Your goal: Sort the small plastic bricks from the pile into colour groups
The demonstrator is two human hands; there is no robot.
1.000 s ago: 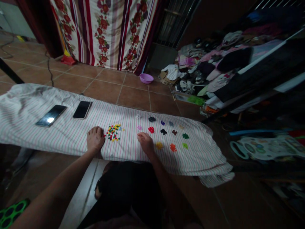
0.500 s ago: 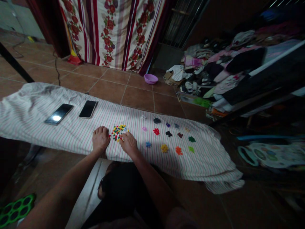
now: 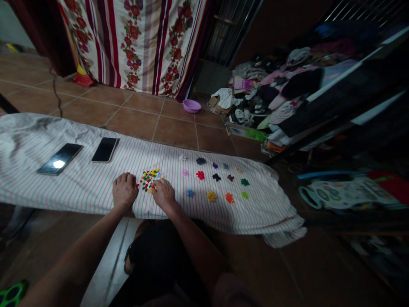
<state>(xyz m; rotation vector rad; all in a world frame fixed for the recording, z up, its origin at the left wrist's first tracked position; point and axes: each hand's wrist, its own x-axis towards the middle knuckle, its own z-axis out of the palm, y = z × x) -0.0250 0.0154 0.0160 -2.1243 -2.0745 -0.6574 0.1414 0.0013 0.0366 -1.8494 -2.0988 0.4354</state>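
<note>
A loose pile of small mixed pieces (image 3: 148, 179), mostly red, yellow, green and white, lies on the striped cloth (image 3: 128, 149). At its left edge rests my left hand (image 3: 125, 190), knuckles up with the fingers curled under, close to a red piece; whatever the fingers may hold is hidden. My right hand (image 3: 164, 195) is at the pile's right side, its fingertips pressed together among the pieces; I cannot make out what is in them. Further right sit small single-colour heaps, among them a blue heap (image 3: 190, 193), a yellow heap (image 3: 211, 196) and a red heap (image 3: 200, 175).
Two phones, a silvery one (image 3: 60, 158) and a dark one (image 3: 105, 150), lie left of the pile. Beyond the cloth, a purple basin (image 3: 191, 106) stands on the tiled floor near a flowered curtain (image 3: 143, 51). Heaped clothes (image 3: 271, 85) are at the far right.
The whole view has shifted, so the cloth and its contents appear further left. Both hands stay beside the mixed pile, with little visible movement relative to it.
</note>
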